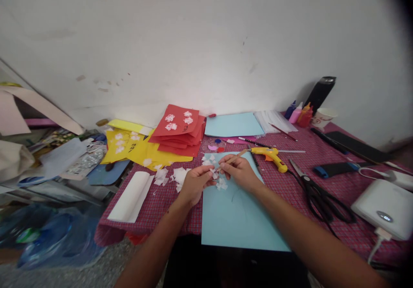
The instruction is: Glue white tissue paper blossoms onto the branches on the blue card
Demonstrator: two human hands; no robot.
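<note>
A light blue sheet (238,219) lies at the table's front, with small white paper pieces (221,183) near its upper left. Above it, my left hand (196,183) pinches a small white paper piece (214,174) between thumb and fingertips. My right hand (240,170) is closed round a thin brown stick (237,156), whose lower end is close to that piece. Both hands nearly meet at the fingertips. Torn white paper (178,176) lies left of the sheet, beside a folded white paper (132,197).
Red paper (177,124) and yellow paper (150,150), some with white flowers, lie behind on the left. On the right are a yellow glue gun (269,154), black scissors (322,197), a white device (383,208), paint bottles (300,114) and a black flask (321,91).
</note>
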